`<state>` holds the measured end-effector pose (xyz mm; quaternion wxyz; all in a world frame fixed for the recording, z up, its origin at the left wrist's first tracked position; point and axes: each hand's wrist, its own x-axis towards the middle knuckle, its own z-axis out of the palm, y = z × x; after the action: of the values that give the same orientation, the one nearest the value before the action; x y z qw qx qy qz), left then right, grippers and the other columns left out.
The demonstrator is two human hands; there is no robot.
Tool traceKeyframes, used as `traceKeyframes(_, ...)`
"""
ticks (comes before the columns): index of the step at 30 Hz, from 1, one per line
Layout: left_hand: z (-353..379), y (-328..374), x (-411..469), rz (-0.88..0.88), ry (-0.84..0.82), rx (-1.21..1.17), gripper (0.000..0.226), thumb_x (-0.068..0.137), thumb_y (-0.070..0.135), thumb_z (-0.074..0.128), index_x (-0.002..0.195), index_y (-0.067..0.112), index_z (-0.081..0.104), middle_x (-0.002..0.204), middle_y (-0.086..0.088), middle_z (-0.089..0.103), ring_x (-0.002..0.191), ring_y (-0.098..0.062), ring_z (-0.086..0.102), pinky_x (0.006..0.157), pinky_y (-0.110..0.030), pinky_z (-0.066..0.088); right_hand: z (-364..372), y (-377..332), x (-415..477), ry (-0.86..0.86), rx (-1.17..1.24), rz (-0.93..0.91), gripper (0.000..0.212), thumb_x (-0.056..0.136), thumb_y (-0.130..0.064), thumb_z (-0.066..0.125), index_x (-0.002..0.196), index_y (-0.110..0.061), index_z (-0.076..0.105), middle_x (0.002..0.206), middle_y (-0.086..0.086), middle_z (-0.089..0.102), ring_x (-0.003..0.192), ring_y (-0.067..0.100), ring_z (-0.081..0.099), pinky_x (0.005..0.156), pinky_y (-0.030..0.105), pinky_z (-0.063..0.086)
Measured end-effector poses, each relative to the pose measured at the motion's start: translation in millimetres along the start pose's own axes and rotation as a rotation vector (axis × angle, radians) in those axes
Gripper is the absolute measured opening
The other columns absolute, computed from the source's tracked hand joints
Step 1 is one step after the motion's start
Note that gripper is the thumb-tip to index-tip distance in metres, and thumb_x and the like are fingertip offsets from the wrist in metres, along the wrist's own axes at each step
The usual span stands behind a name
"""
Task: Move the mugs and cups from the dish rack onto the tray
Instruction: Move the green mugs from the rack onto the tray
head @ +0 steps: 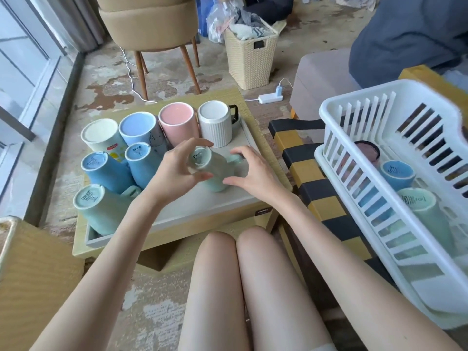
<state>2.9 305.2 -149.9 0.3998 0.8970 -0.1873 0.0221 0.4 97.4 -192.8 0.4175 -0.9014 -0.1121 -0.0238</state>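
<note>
While both hands held the green mug [215, 173] bottom-up and tilted over the tray [228, 201], its rim sat low near the tray floor; contact could not be confirmed. The left hand [177, 171] gripped the base end, thumb and fingers curled round it. The right hand [253, 173] held the handle side, thumb against the mug wall. Seven upturned mugs [106, 171] stood on the tray to the left of and beyond the hands. The tray rested on a low worktop [243, 102].

Step in hand, as judged: setting this mug down. The next move called for levelling the mug until its rim sat flat on the tray floor, clear of the white ribbed mug [215, 127] just beyond, then releasing both hands. The dish rack [326, 110], well to the right of the right hand, held a blue mug [397, 173] and a second green mug [419, 206]. A pink item [367, 153] beside them was too hidden to identify. A reach there would follow.
</note>
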Motion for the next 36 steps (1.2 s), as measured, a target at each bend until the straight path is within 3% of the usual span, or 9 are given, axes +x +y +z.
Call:
traceKeyframes(6, 13, 3, 8, -0.008, -0.052, -0.018, 0.06, 0.075, 0.007, 0.08, 0.126, 0.021, 0.053, 0.118, 0.006, 0.063, 0.108, -0.021, 0.059, 0.093, -0.03, 0.049, 9, 6, -2, -0.006, -0.116, -0.047, 0.064, 0.073, -0.043, 0.08, 0.126, -0.016, 0.055, 0.125, -0.001, 0.059, 0.113, 0.018, 0.055, 0.094, 0.036, 0.046)
traceKeyframes(11, 20, 0, 8, -0.039, -0.065, -0.031, 0.058, 0.077, 0.009, 0.077, 0.127, 0.02, 0.049, 0.12, 0.008, 0.061, 0.113, -0.021, 0.058, 0.102, -0.045, 0.047, 18, 9, -7, 0.029, -0.124, -0.032, 0.065, 0.073, -0.051, 0.077, 0.126, -0.02, 0.054, 0.124, -0.005, 0.062, 0.11, 0.018, 0.058, 0.091, 0.042, 0.048)
traceKeyframes(17, 12, 0, 7, 0.012, -0.036, 0.002, 0.053, 0.084, 0.02, 0.075, 0.131, 0.017, 0.051, 0.127, 0.008, 0.06, 0.119, -0.015, 0.058, 0.105, -0.04, 0.046, 20, 7, -5, 0.045, -0.155, -0.033, 0.07, 0.072, -0.051, 0.078, 0.129, -0.02, 0.051, 0.129, -0.005, 0.056, 0.118, 0.017, 0.052, 0.099, 0.04, 0.043)
traceKeyframes(19, 3, 1, 5, 0.04, 0.068, 0.08, 0.044, 0.089, 0.029, 0.07, 0.128, 0.017, 0.053, 0.125, 0.007, 0.062, 0.116, -0.015, 0.059, 0.097, -0.036, 0.048, 21, 1, -1, 0.044, -0.113, -0.04, 0.077, 0.07, -0.049, 0.08, 0.133, -0.019, 0.046, 0.132, -0.005, 0.053, 0.121, 0.016, 0.049, 0.1, 0.038, 0.041)
traceKeyframes(22, -12, -2, -3, 0.086, 0.235, 0.341, 0.034, 0.09, 0.03, 0.061, 0.12, 0.014, 0.056, 0.109, -0.002, 0.062, 0.102, -0.028, 0.056, 0.083, -0.039, 0.044, 27, -11, 6, 0.033, -0.044, -0.039, 0.083, 0.065, -0.046, 0.084, 0.132, -0.02, 0.044, 0.131, -0.002, 0.053, 0.118, 0.018, 0.051, 0.095, 0.037, 0.042)
traceKeyframes(25, -23, -13, -13, -0.056, 0.34, 0.62, 0.037, 0.088, 0.024, 0.063, 0.122, 0.011, 0.055, 0.125, -0.01, 0.056, 0.114, -0.034, 0.05, 0.091, -0.041, 0.04, 35, -18, 13, 0.078, -0.032, -0.013, 0.072, 0.066, -0.041, 0.085, 0.123, -0.018, 0.048, 0.123, -0.001, 0.059, 0.114, 0.02, 0.053, 0.086, 0.034, 0.043)
traceKeyframes(28, -27, -27, -23, -0.248, 0.319, 0.646, 0.046, 0.092, 0.027, 0.061, 0.131, 0.005, 0.052, 0.139, -0.016, 0.048, 0.124, -0.038, 0.043, 0.1, -0.046, 0.041, 38, -21, 23, 0.045, -0.005, -0.018, 0.067, 0.067, -0.036, 0.084, 0.122, -0.019, 0.049, 0.121, -0.001, 0.062, 0.111, 0.021, 0.056, 0.081, 0.031, 0.041)
traceKeyframes(33, -29, -42, -32, -0.19, 0.265, 0.666, 0.056, 0.092, 0.026, 0.064, 0.14, 0.005, 0.046, 0.142, -0.012, 0.047, 0.13, -0.034, 0.041, 0.103, -0.041, 0.042, 48, -36, 43, -0.056, 0.078, -0.05, 0.072, 0.067, -0.026, 0.087, 0.127, -0.018, 0.049, 0.125, -0.001, 0.061, 0.111, 0.018, 0.055, 0.084, 0.026, 0.038)
traceKeyframes(36, -28, -47, -35, -0.171, 0.267, 0.68, 0.06, 0.09, 0.023, 0.065, 0.143, 0.005, 0.044, 0.143, -0.011, 0.047, 0.13, -0.032, 0.04, 0.107, -0.04, 0.041, 53, -43, 55, -0.061, 0.059, -0.069, 0.075, 0.064, -0.025, 0.088, 0.129, -0.018, 0.051, 0.126, 0.001, 0.055, 0.112, 0.018, 0.053, 0.094, 0.032, 0.043)
